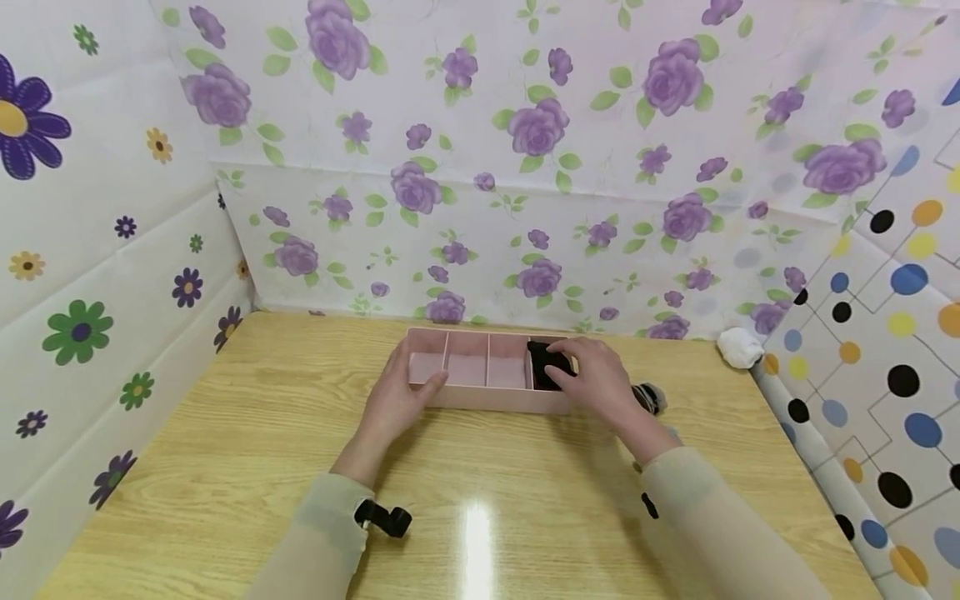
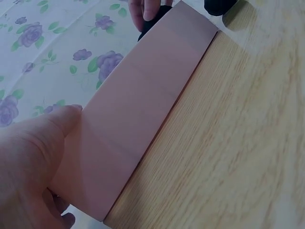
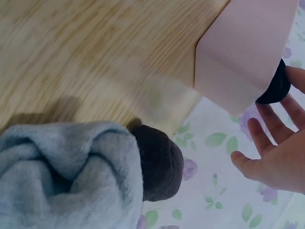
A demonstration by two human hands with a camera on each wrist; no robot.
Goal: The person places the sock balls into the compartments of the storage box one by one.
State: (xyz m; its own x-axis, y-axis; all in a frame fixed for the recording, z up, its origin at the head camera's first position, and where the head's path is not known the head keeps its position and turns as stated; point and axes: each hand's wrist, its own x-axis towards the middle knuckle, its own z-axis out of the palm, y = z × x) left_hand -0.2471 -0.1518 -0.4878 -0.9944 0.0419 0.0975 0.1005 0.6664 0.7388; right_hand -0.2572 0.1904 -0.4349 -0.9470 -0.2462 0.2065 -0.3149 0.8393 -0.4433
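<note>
A long pink divided box [image 1: 495, 399] sits on the table with several compartments in a row. My left hand [image 1: 395, 392] grips its left end, the thumb over the front rim. In the left wrist view the fingers of the left hand [image 2: 33, 162] bend round that end. At the box's right end my right hand [image 1: 596, 375] pinches a black rolled sock [image 1: 546, 367] inside the last compartment, thumb in front and fingers behind. In the right wrist view the black sock [image 3: 276, 88] bulges above the rim, against the fingertips.
A grey-and-black rolled sock bundle [image 1: 649, 398] lies right of the box, partly behind my right wrist. In the right wrist view a grey bundle [image 3: 71, 176] and a dark one [image 3: 161, 162] appear large. A white cloth bundle [image 1: 740, 347] rests at the table's back right corner, beside the patterned walls.
</note>
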